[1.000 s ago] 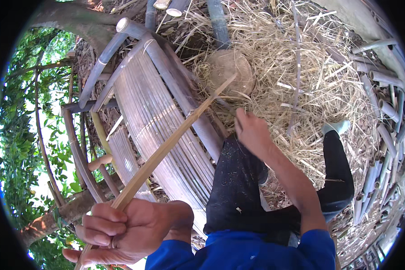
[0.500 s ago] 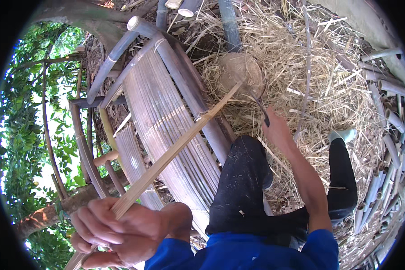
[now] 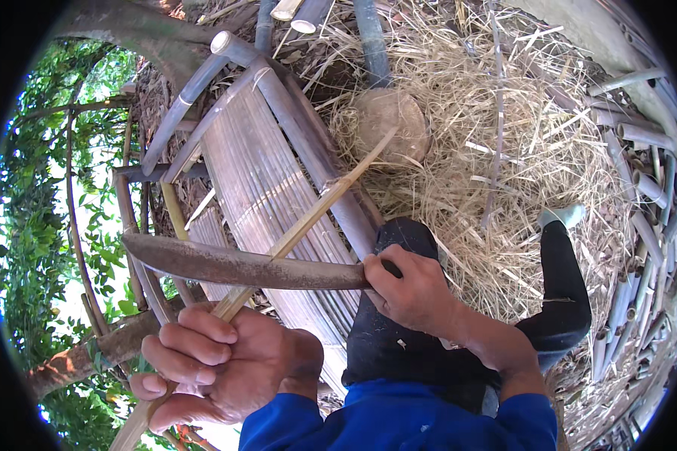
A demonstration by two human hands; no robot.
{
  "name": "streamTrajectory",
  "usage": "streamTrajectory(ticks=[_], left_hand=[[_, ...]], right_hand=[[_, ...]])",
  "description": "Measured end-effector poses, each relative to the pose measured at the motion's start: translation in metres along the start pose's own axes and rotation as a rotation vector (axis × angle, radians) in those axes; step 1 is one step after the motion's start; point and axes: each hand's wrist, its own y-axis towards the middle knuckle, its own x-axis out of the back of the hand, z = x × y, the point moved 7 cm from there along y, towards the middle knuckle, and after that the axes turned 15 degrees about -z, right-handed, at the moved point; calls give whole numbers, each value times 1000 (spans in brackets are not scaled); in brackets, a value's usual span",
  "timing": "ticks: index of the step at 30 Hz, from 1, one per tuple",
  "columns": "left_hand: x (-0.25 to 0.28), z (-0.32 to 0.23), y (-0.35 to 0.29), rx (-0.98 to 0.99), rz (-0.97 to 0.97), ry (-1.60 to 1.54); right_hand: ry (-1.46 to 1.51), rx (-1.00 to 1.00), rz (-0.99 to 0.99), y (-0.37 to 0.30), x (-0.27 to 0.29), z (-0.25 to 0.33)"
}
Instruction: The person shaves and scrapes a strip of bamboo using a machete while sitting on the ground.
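Wooden strip (image 3: 316, 211) slanting from near left to far right, tip seen against a round block (image 3: 384, 113). A large knife (image 3: 241, 267) crosses it, pointing left beyond the slatted seat (image 3: 241, 150); straw (image 3: 534, 173) spreads far right. The left grip (image 3: 226, 362), fingers half curled, holds the strip; the right grip (image 3: 414, 292) wraps the knife's handle.

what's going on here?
A person's left hand holds a long pale strip, while the right hand grips a large knife with its blade crossing over the strip. The strip's far tip overlaps the round block in view; contact is unclear. A slatted bamboo seat lies beneath, with straw-like strands over the ground.
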Motion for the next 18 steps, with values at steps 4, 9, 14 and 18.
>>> streamTrajectory(ticks=[4, 9, 14, 18], left_hand=[[2, 1, 7, -28, -13, 69], [4, -6, 0, -4, 63, 83], [11, -5, -1, -34, 56, -44], [7, -2, 0, 16, 51, -82]], right_hand=[[-186, -150, 96, -21, -13, -56], [-333, -443, 120, -58, 7, -111], [-5, -119, 49, -8, 4, -21], [-134, -226, 69, -13, -18, -76]])
